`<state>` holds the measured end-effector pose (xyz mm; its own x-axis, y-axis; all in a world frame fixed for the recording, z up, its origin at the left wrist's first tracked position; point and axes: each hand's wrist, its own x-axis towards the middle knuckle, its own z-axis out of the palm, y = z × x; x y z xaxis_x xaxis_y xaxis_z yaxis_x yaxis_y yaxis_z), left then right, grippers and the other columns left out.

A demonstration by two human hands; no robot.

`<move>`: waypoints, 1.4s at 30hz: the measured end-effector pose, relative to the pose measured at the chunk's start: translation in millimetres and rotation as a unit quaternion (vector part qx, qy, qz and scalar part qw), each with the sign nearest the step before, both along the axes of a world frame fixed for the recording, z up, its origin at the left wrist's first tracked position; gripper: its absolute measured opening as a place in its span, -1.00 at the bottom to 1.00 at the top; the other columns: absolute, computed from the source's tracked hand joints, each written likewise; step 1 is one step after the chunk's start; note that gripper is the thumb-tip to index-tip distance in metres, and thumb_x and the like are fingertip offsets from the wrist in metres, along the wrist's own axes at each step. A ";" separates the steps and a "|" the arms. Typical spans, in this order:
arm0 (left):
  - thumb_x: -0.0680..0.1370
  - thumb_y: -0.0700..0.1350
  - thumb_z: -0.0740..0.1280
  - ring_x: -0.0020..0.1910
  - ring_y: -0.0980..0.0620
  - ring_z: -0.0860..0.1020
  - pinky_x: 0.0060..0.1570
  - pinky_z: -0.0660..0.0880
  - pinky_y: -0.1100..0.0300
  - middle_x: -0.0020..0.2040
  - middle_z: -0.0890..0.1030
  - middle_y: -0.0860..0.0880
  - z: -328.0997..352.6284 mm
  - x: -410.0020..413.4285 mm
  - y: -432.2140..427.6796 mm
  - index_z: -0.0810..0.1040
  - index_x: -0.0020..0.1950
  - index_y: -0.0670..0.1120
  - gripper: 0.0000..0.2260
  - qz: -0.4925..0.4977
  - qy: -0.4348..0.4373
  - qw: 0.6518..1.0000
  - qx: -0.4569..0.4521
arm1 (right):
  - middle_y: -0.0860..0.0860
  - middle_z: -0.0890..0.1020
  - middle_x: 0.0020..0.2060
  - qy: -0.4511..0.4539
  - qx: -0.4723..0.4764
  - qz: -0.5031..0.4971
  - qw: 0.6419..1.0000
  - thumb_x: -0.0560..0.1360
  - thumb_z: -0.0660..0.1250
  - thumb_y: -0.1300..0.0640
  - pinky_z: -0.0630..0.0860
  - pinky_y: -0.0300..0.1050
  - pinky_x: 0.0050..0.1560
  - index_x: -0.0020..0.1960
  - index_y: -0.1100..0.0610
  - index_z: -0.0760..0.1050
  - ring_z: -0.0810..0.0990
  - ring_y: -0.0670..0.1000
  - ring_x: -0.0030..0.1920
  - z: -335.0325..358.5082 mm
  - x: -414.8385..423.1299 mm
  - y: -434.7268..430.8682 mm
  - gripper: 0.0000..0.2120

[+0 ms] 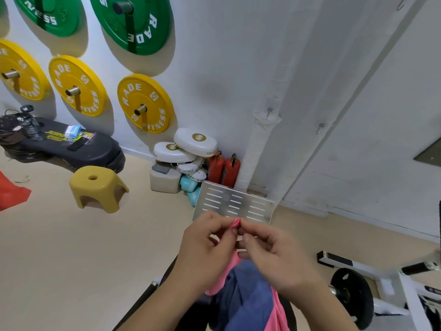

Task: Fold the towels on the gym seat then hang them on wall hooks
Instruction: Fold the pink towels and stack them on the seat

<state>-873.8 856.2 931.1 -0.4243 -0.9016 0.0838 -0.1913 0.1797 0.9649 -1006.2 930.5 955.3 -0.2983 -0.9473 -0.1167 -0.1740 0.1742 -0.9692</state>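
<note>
Two hands [238, 254], pinching pink towel [236, 223]

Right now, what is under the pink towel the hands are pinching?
Both hands, left and right, pinch the pink towel at its top. Below, it hangs against a blue towel. The seat beneath is mostly covered, so its surface cannot be seen.

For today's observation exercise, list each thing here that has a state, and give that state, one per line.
Pink towel: pinched at its top edge, hanging down.
Blue towel: bunched below, unfolded.
Left hand: shut on pink towel.
Right hand: shut on pink towel.
Wall hooks: bare.
Yellow stool: upright.
</note>
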 end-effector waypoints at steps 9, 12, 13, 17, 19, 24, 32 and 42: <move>0.59 -0.27 0.39 -0.03 0.10 0.68 -0.07 0.57 0.32 -0.04 0.72 0.08 11.8 4.0 -9.1 0.75 0.04 0.03 -0.78 -0.122 0.023 0.992 -0.023 | -0.24 0.74 -0.06 0.139 -0.040 -0.046 0.988 0.52 0.49 0.15 0.48 -0.45 0.08 0.07 -0.10 0.71 0.67 -0.24 0.04 7.2 -15.0 3.9 -0.80; 0.57 -0.25 0.40 -0.12 0.17 0.66 -0.17 0.55 0.34 -0.10 0.73 0.14 6.9 0.2 -7.7 0.72 0.05 0.06 -0.78 -0.110 0.014 0.994 -0.021 | -0.20 0.73 -0.13 0.244 -0.058 -0.066 0.966 0.53 0.48 0.13 0.47 -0.44 0.00 0.00 -0.08 0.74 0.64 -0.20 -0.01 4.1 -12.5 2.4 -0.87; 0.55 -0.22 0.40 -0.18 0.20 0.63 -0.22 0.53 0.34 -0.14 0.71 0.15 5.3 -1.8 -5.5 0.69 0.03 0.07 -0.81 -0.112 0.011 0.993 -0.019 | -0.17 0.71 -0.17 0.280 -0.066 -0.063 0.956 0.53 0.48 0.11 0.48 -0.39 -0.03 -0.04 -0.06 0.74 0.63 -0.18 -0.04 5.1 -12.4 1.7 -0.91; 0.50 -0.18 0.38 -0.32 0.19 0.50 -0.32 0.45 0.25 -0.24 0.61 0.08 1.9 -14.3 2.1 0.50 -0.03 0.07 -0.84 -0.121 0.000 0.992 -0.018 | -0.13 0.62 -0.28 0.327 -0.073 -0.058 0.940 0.53 0.46 0.09 0.48 -0.22 -0.10 -0.18 0.00 0.67 0.58 -0.11 -0.12 10.2 -18.2 0.7 -0.89; 0.45 -0.25 0.37 -0.33 0.20 0.51 -0.32 0.45 0.27 -0.24 0.62 0.11 -0.8 -20.0 0.4 0.48 -0.02 0.06 -0.76 -0.117 -0.010 0.993 -0.005 | -0.09 0.59 -0.29 0.302 -0.067 -0.087 0.947 0.55 0.43 0.07 0.49 -0.17 -0.14 -0.21 0.01 0.59 0.57 -0.08 -0.16 13.9 -24.0 3.4 -0.84; 0.36 -0.27 0.34 -0.36 0.18 0.47 -0.32 0.44 0.23 -0.33 0.57 0.11 -23.6 -15.1 -16.0 0.51 -0.17 0.03 -0.80 -0.145 -0.094 0.985 -0.004 | -0.17 0.59 -0.28 0.241 -0.103 -0.164 0.951 0.59 0.37 0.08 0.42 -0.38 -0.24 -0.16 -0.06 0.52 0.52 -0.16 -0.26 36.0 -42.9 17.9 -0.84; 0.43 -0.12 0.44 -0.37 0.21 0.44 -0.28 0.40 0.26 -0.38 0.51 0.12 -57.9 -4.0 -33.2 0.60 -0.23 -0.11 -0.91 -0.275 -0.215 0.936 0.037 | -0.01 0.62 -0.22 0.213 -0.092 -0.255 0.939 0.65 0.30 0.13 0.43 -0.45 -0.19 -0.02 0.10 0.53 0.55 -0.26 -0.22 24.4 -78.3 27.3 -0.91; 0.32 0.02 0.65 -0.35 0.17 0.44 -0.34 0.38 0.28 -0.33 0.53 0.12 -9.1 -3.5 -60.7 0.51 -0.26 -0.04 -0.66 -0.143 -0.169 0.971 -0.088 | -0.02 0.56 -0.26 0.159 -0.126 -0.361 0.910 0.68 0.23 0.05 0.42 -0.31 -0.28 0.00 0.05 0.47 0.47 -0.23 -0.32 7.1 -105.6 45.4 -0.87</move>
<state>-877.3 795.5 922.0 -0.6848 -0.7277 0.0387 -0.4095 0.4282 0.8056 -1111.9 975.9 962.3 -0.8344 -0.4753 0.2791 -0.3819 0.1334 -0.9145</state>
